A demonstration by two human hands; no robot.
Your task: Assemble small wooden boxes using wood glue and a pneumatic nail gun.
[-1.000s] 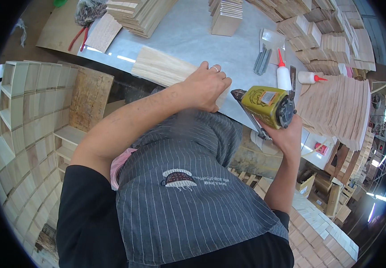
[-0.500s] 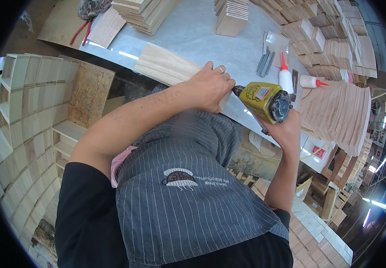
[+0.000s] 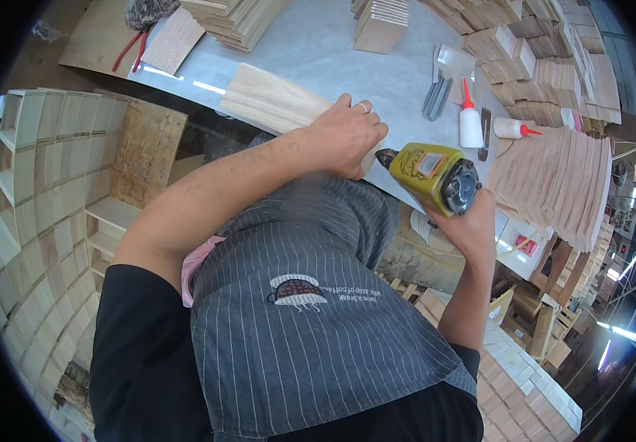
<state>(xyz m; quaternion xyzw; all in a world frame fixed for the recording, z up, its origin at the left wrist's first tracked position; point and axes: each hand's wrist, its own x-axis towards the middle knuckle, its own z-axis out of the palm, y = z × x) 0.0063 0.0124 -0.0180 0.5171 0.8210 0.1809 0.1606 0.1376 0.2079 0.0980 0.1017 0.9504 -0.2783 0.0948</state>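
Note:
My left hand (image 3: 351, 138) is wrapped round the right end of a pale wooden board (image 3: 277, 99) at the table's near edge. The fingers lie over the far side, and the hand hides much of that end. My right hand (image 3: 472, 225) grips a yellow-green nail gun (image 3: 424, 173), apparently an air-driven one, from below. Its dark nose points left toward the held end of the wood, close to my left fingers. Whether the nose touches the wood, I cannot tell.
Metal nail strips (image 3: 436, 97) and a white red-tipped glue bottle (image 3: 470, 125) lie right on the table. A second bottle (image 3: 508, 129) rests by stacked thin boards (image 3: 553, 184). More wood stacks (image 3: 233, 22) stand at the back. Red-handled pliers (image 3: 132, 51) lie far left.
The nail gun has shifted slightly toward me and left, its nose now lower beside my left hand. My left hand stays on the board.

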